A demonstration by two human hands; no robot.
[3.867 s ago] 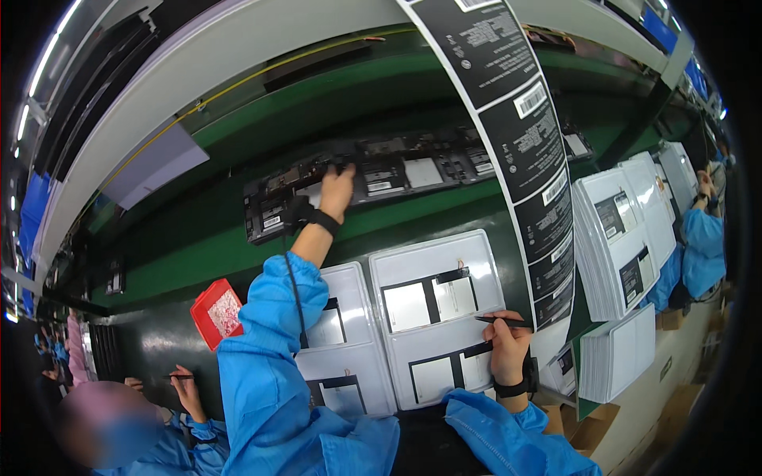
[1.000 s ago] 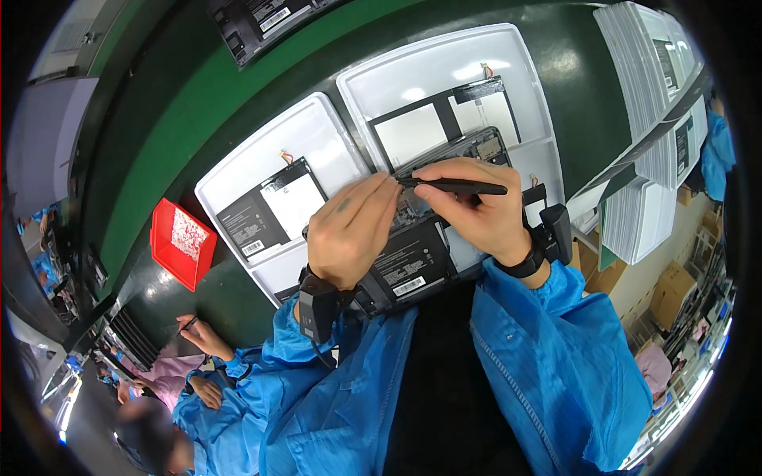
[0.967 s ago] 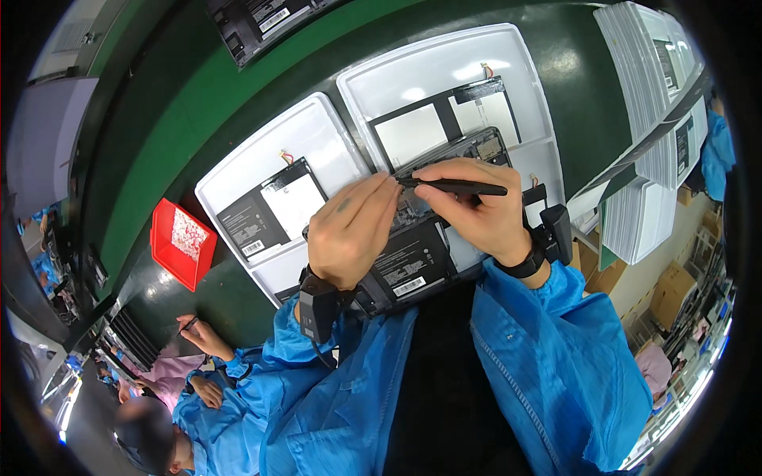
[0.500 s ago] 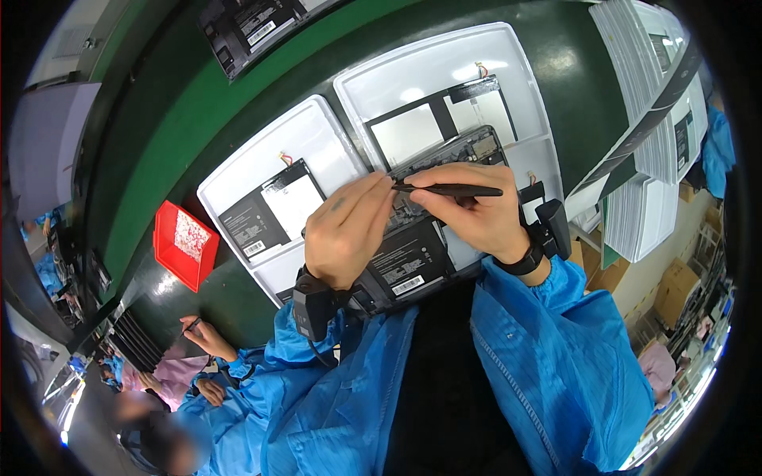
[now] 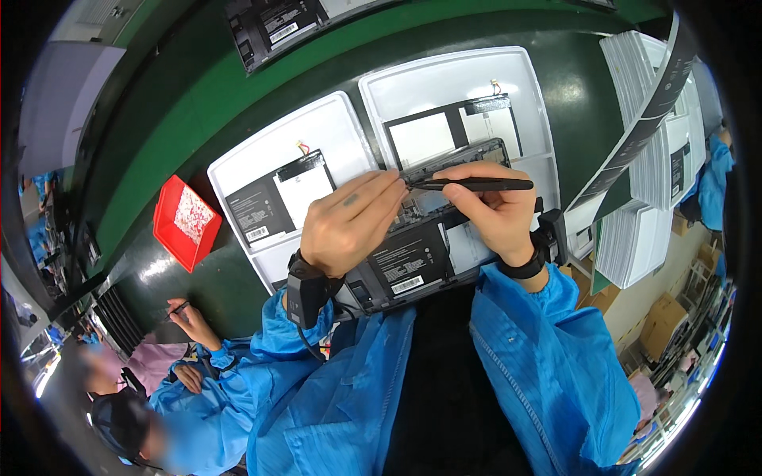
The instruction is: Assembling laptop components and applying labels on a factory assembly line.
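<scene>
An opened tablet-like device (image 5: 468, 155) lies in front of me, its circuit parts showing and a black battery (image 5: 409, 262) along the near side. Black tweezers (image 5: 496, 184) are pinched in my right hand (image 5: 496, 218), held nearly level with the tips pointing left. Those tips meet the fingertips of my left hand (image 5: 345, 230) over the device's circuit area. Pressed together, the left fingers rest at the device; whatever they may pinch is hidden beneath them.
White trays (image 5: 369, 83) holding batteries stand beyond the device. At left sits a red bin (image 5: 165, 226) of small pale pieces. Stacked white trays (image 5: 635, 246) rise at right. A co-worker's hand (image 5: 194, 324) holds a thin dark tool at lower left.
The whole view has shifted a little, with the trays lower and farther right. My right fingers now grip the tweezers farther back from their tips. Left fingertips remain by the tips.
</scene>
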